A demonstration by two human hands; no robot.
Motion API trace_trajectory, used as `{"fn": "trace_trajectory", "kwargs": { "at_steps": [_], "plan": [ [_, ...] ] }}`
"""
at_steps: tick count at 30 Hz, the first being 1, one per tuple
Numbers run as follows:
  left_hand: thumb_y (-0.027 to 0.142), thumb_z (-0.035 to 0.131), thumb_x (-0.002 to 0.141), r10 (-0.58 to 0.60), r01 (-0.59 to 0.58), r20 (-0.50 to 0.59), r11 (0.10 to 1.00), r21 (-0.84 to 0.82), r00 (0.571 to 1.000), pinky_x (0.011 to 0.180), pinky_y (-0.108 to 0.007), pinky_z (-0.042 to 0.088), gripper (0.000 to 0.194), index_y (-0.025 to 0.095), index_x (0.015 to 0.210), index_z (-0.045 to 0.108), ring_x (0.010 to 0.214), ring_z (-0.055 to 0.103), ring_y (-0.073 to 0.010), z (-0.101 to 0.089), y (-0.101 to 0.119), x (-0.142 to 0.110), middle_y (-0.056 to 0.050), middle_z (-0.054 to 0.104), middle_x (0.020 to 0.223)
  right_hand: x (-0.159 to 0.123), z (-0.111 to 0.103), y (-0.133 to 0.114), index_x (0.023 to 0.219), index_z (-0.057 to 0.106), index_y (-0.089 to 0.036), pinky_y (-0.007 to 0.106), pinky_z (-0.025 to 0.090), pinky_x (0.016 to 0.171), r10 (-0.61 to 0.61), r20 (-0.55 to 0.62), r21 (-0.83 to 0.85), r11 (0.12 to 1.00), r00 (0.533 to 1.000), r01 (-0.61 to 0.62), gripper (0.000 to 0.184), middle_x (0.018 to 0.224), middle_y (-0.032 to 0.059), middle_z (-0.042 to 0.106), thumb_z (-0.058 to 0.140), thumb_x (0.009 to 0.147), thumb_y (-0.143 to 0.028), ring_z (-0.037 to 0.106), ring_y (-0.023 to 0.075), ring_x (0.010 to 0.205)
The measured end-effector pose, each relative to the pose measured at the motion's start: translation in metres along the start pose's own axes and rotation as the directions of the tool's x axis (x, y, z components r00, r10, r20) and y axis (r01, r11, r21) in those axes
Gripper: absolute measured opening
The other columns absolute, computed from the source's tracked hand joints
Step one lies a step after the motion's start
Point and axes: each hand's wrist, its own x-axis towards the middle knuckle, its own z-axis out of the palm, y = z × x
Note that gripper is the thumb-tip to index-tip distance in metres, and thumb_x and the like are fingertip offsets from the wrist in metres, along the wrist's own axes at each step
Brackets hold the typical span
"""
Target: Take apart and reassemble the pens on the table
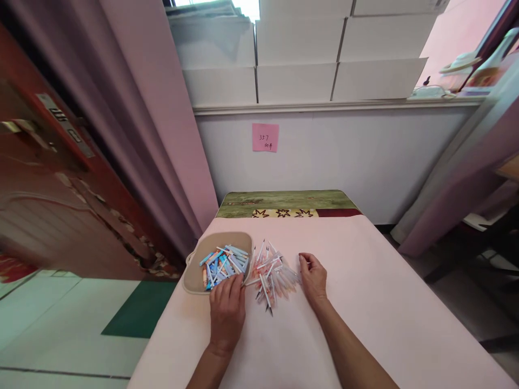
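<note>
A beige plastic basin (190, 278) stands on the left of the table, holding many blue, pale grey and orange pen-like sticks (221, 266). My left hand (227, 307) is at the basin's front right rim, fingers together and bent over the sticks; what they grip, if anything, is hidden. Right of the basin lies a loose heap of slim clear and white pen-like pieces (271, 275), some with dark pointed tips and orange-pink parts. Beside the heap's right edge my right hand (314, 278) is closed in a pinch, its contents too small to make out.
The table has a pale pink cover (365, 302), with a green patterned strip (284, 200) at its far end. Behind it, a pink note (265, 138) sticks to the white wall below stacked white boxes (295, 84). A red-brown door (60, 189) and purple curtain (133, 135) stand left.
</note>
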Motion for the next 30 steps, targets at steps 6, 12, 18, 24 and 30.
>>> {"fn": "trace_trajectory", "kwargs": {
  "at_steps": [6, 12, 18, 24, 30],
  "plan": [
    [0.023, 0.059, 0.083, 0.264, -0.238, 0.089, 0.944, -0.227, 0.961, 0.107, -0.047, 0.031, 0.037, 0.022, 0.121, 0.057, 0.126, 0.046, -0.027, 0.012, 0.051, 0.002, -0.011, 0.059, 0.13, 0.004, -0.004, -0.009, 0.081, 0.07, -0.021, 0.026, 0.042, 0.067, -0.081, 0.147, -0.058, 0.994, 0.986, 0.09, 0.025, 0.078, 0.0029, 0.069, 0.053, 0.083, -0.04, 0.059, 0.0161, 0.067],
    [0.019, 0.053, 0.086, 0.168, -0.15, 0.18, 0.983, -0.111, 0.969, 0.107, -0.049, 0.034, 0.048, 0.017, 0.133, 0.047, 0.138, 0.03, -0.0291, 0.048, 0.056, 0.0, -0.013, 0.046, 0.143, 0.004, -0.009, -0.016, 0.077, 0.069, -0.024, 0.024, 0.038, 0.06, -0.107, 0.319, -0.232, 0.955, 0.942, 0.187, 0.025, 0.07, 0.0013, 0.068, 0.05, 0.087, -0.037, 0.061, 0.016, 0.064],
    [0.017, 0.051, 0.086, 0.16, -0.132, 0.218, 0.982, -0.137, 0.963, 0.108, -0.048, 0.036, 0.058, 0.015, 0.142, 0.035, 0.14, 0.026, -0.028, 0.053, 0.047, -0.006, -0.014, 0.042, 0.146, 0.003, -0.008, -0.018, 0.072, 0.066, -0.024, 0.024, 0.035, 0.055, -0.056, 0.32, -0.275, 0.95, 0.946, 0.149, 0.029, 0.063, -0.0005, 0.067, 0.048, 0.088, -0.041, 0.06, 0.0153, 0.058],
    [0.02, 0.052, 0.087, 0.095, -0.072, 0.198, 0.99, -0.121, 0.976, 0.108, -0.047, 0.036, 0.061, 0.013, 0.144, 0.031, 0.14, 0.026, -0.028, 0.039, 0.054, -0.005, -0.015, 0.041, 0.146, 0.006, -0.009, -0.015, 0.077, 0.065, -0.023, 0.024, 0.038, 0.055, -0.048, 0.268, -0.169, 0.981, 0.962, 0.096, 0.032, 0.063, 0.0012, 0.067, 0.045, 0.089, -0.045, 0.06, 0.0171, 0.058],
    [0.023, 0.055, 0.085, 0.005, 0.015, 0.194, 0.995, -0.103, 0.981, 0.101, -0.042, 0.042, 0.054, 0.017, 0.137, 0.04, 0.128, 0.045, -0.0263, 0.017, 0.039, -0.033, -0.014, 0.051, 0.137, 0.003, -0.013, -0.018, 0.078, 0.067, -0.024, 0.025, 0.04, 0.058, -0.046, 0.283, -0.199, 0.974, 0.958, 0.106, 0.031, 0.07, 0.0019, 0.07, 0.043, 0.089, -0.042, 0.063, 0.0183, 0.064]
  ]
}}
